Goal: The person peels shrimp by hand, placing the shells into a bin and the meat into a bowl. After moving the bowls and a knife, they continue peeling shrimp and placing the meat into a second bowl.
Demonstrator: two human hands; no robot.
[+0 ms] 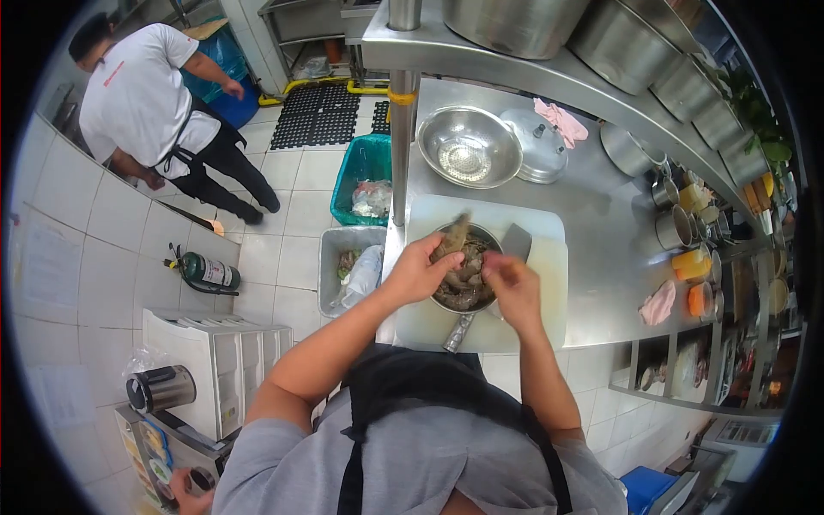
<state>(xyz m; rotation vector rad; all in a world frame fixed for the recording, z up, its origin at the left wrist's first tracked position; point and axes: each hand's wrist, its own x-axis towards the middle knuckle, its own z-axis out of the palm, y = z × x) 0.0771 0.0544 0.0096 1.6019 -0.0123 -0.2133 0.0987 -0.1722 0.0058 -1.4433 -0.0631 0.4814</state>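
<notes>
A metal saucepan [458, 333] of raw grey-brown shrimp [464, 290] stands on a white cutting board [545, 292], its handle toward me. My left hand [417, 273] is closed on one shrimp [453, 237], held over the pan's left side with one end pointing up and away. Over the pan's right side, my right hand [513, 287] has its fingers pinched together; whatever lies between them is hidden. Just beyond that hand, a flat grey blade-like piece [516, 243] rests on the board, partly covered by the fingers.
Behind the board are a steel colander [470, 148], a pot lid [539, 146] and a pink cloth [561, 123]. Pots sit on the overhead shelf [481, 64]. Left of the counter stand a green-lined bin [356, 176] and a grey bin [330, 273]. Another person [142, 103] stands far left.
</notes>
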